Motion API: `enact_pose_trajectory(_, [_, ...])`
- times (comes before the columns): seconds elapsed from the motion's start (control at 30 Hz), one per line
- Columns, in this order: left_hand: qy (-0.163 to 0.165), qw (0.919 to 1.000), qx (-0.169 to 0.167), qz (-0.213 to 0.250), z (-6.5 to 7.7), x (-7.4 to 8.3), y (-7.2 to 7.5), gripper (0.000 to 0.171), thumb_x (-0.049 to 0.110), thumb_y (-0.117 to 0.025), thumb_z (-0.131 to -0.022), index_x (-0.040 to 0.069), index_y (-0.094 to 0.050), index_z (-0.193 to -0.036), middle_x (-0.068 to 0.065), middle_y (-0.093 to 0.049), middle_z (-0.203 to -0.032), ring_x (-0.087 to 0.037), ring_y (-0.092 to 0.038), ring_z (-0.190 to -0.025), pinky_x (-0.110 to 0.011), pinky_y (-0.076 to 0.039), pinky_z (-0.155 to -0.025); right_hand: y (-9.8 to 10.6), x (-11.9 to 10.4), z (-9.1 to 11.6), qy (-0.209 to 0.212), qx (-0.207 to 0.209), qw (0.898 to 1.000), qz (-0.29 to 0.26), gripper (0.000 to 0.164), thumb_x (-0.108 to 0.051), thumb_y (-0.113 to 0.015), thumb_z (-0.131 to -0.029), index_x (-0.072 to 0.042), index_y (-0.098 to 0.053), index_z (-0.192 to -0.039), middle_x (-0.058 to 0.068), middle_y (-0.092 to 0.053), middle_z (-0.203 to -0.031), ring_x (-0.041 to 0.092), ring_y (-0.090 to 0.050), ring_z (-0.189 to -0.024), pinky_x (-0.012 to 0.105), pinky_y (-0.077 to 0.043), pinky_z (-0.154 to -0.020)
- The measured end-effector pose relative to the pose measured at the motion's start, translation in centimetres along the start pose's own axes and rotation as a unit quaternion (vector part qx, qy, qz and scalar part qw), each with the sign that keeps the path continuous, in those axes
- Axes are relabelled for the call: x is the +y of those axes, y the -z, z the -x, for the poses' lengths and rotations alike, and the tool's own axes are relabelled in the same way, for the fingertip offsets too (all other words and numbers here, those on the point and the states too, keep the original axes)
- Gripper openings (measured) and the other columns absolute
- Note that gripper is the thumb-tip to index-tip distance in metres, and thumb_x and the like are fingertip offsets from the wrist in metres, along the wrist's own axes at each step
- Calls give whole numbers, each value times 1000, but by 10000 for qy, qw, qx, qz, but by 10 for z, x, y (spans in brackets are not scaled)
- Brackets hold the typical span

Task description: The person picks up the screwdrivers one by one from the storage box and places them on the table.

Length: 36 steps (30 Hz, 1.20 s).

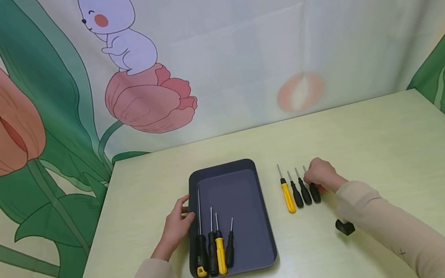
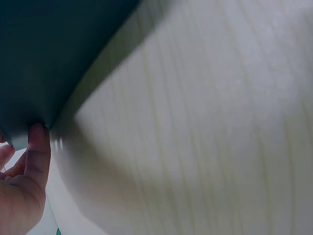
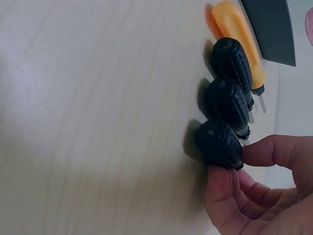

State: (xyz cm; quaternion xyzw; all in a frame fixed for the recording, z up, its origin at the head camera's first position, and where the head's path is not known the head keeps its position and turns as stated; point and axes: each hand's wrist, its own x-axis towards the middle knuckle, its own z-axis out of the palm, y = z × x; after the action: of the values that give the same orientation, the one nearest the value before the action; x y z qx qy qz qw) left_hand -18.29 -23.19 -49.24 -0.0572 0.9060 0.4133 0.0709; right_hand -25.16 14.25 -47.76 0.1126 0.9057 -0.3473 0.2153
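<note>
My right hand (image 1: 322,175) pinches the rightmost black screwdriver (image 3: 217,142) between thumb and fingers, near the shaft end of its handle. To its left lie two more black screwdrivers (image 1: 306,194) and a yellow-handled screwdriver (image 1: 288,197), side by side. A dark shallow tray (image 1: 251,220) stands left of that row. In it, handles toward me, lie a long black-and-yellow screwdriver (image 1: 201,256), two black ones and a yellow screwdriver (image 1: 221,255). My left hand (image 1: 176,224) touches the tray's left edge with thumb and fingers. The left wrist view shows a digit against its outer wall.
A pale wood-grain table (image 1: 377,145) bears everything. Behind it hangs a curtain (image 1: 237,61) printed with tulips and a white animal. Small black devices (image 1: 344,227) sit at both wrists.
</note>
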Motion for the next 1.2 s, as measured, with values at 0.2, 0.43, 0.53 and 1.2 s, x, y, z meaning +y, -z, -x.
enact_pose_trajectory(0.2, [-201,9998,83,-32,3,0,1,49,11,-47,-87,13,-34,-134,-24,-54,-112,-34,-57,-96,-41,-47,-77,-1,2,-2,-73,-30,10000,-59,5,-4,-52,-72,-3,-47,-71,4,-43,-60,17,-51,-48,27,-47,-44])
enact_pose_trajectory(0.43, [72,10000,15,-39,2,4,0,50,9,-47,-88,13,-32,-135,-22,-53,-117,-33,-56,-101,-43,-45,-84,-1,4,-5,-145,-41,9995,-264,5,-5,-52,-72,-3,-48,-73,5,-44,-61,16,-48,-51,28,-49,-46])
enact_pose_trajectory(0.53, [50,10000,9,-74,1,3,-1,50,9,-47,-88,12,-31,-136,-22,-53,-117,-33,-56,-100,-43,-45,-83,0,4,-5,-152,-48,9993,-339,7,-5,-53,-72,-2,-49,-77,6,-45,-63,16,-48,-52,28,-49,-46])
enact_pose_trajectory(1.2, [12,10000,10,-44,-1,1,-1,51,9,-46,-87,12,-30,-136,-22,-52,-117,-33,-56,-100,-43,-46,-82,16,-2,0,-153,-230,9982,-528,24,-8,-55,-75,4,-51,-96,6,-45,-65,13,-46,-46,23,-44,-46])
